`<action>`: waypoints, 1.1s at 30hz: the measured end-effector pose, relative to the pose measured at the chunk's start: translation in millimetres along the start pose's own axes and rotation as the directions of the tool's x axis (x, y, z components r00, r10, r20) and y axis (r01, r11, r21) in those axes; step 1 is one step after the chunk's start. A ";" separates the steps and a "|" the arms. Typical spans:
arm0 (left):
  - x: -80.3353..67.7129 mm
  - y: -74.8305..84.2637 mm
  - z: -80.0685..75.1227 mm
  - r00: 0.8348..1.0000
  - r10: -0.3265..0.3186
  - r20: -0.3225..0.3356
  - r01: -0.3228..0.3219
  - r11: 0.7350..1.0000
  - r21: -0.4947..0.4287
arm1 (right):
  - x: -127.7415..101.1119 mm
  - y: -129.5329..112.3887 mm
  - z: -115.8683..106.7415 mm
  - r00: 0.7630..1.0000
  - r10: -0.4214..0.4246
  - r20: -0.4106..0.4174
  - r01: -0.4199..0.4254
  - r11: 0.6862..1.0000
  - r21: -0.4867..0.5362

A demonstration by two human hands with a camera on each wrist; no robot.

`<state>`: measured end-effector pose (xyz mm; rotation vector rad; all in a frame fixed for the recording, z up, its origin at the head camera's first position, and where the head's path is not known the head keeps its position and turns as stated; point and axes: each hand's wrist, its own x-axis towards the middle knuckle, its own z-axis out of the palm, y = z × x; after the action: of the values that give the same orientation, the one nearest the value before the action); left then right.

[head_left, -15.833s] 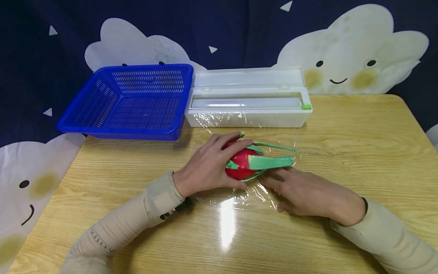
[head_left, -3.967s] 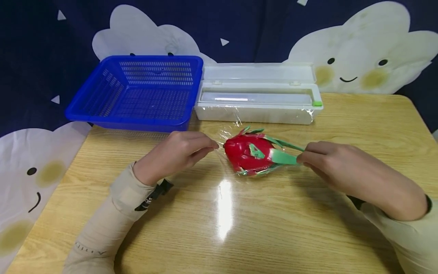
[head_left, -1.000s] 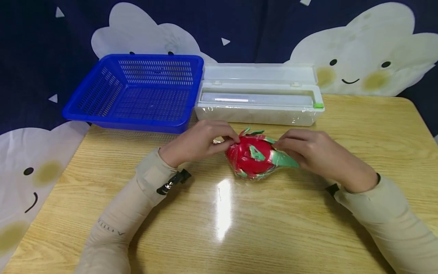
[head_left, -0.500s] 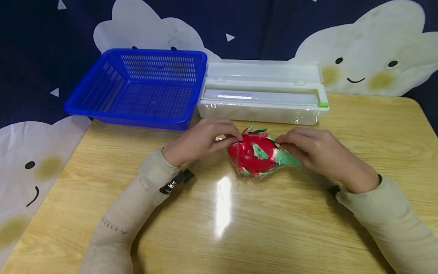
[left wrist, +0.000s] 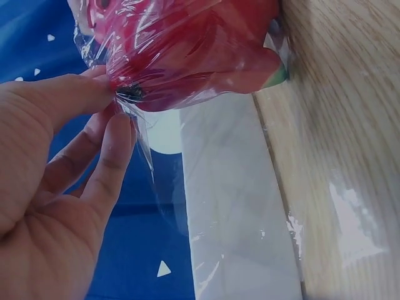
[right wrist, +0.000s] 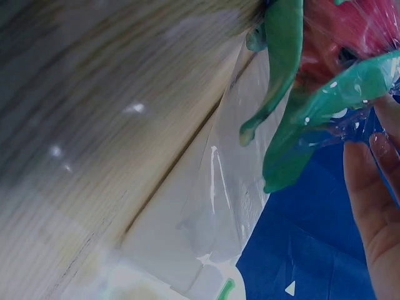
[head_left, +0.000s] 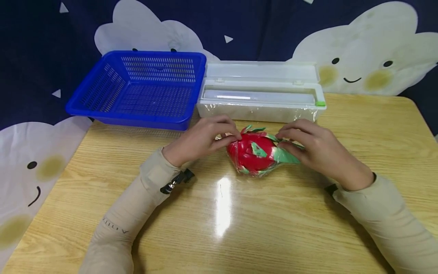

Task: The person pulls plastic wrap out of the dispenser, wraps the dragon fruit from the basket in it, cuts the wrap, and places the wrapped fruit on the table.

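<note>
A red dragon fruit (head_left: 251,152) with green leaf tips lies on the table, clear plastic wrap (left wrist: 194,56) drawn tight over its body. At its rounded left end my left hand (head_left: 208,139) pinches the wrap with thumb and fingertips, right against the red skin. In the left wrist view, loose film hangs below those fingers. My right hand (head_left: 313,148) is at the leafy right end, its fingertips pinching film beside the green leaves (right wrist: 340,87). Long leaves stick out past the film in the right wrist view.
Behind the fruit stands a white plastic wrap dispenser (head_left: 260,112), lid up, with its roll inside and a green slider (head_left: 320,103). A blue basket (head_left: 147,121) sits left of it, close alongside. A dark cloud-patterned curtain (head_left: 256,26) hangs behind the wooden table (head_left: 267,232).
Earlier the fruit lay on spread-out film under my left hand; now the film is folded round it. In the last half second my right fingers have shifted slightly upward; the left hand barely moved.
</note>
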<state>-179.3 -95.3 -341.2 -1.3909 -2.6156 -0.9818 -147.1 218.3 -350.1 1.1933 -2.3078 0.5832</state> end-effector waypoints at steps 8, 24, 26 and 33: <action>-0.8 -0.4 0.4 1.000 0.003 -0.022 -0.003 1.000 0.007 | 1.2 -2.5 -0.2 1.000 0.021 -0.001 -0.021 1.000 -0.023; 0.8 1.0 0.0 1.000 0.010 -0.004 -0.010 1.000 0.005 | -0.3 -4.1 1.7 1.000 0.013 0.025 -0.012 0.999 -0.041; 0.7 0.9 0.2 1.000 0.008 -0.004 -0.008 1.000 0.008 | 0.2 -4.8 1.3 0.999 0.018 0.030 -0.017 0.999 -0.038; 0.2 2.3 -1.2 1.000 -0.029 -0.001 0.029 0.999 0.030 | 1.3 -9.1 -0.2 0.998 0.035 0.061 -0.031 0.998 -0.053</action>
<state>-178.0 -94.9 -338.9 -1.3497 -2.6462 -0.9413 -140.1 212.7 -347.8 1.1665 -2.3837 0.5016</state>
